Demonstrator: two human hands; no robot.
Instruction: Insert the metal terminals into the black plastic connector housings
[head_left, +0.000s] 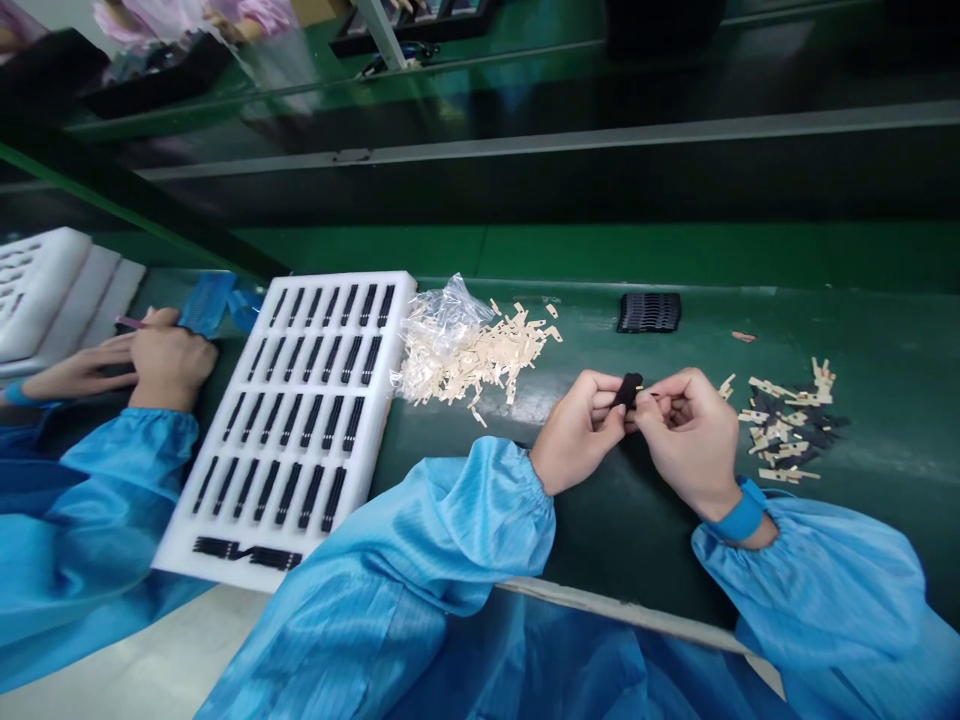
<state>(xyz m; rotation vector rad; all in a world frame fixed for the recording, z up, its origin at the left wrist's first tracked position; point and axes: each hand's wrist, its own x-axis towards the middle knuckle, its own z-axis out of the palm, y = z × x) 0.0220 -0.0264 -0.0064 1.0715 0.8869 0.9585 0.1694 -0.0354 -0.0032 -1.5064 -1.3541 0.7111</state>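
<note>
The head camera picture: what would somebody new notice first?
Probably the big white tray left of centre, with its rows of slim black parts. Next, the heap of pale pieces just right of the tray, with a clear bag at one end. Then the camera wearer's left hand, right of that heap, holding a small black piece beside the right hand.

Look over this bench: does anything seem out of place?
Perhaps the small reddish-brown scrap, lying alone on the green workbench right of the stacked black parts; its color matches neither those nor the cream pieces.
</note>
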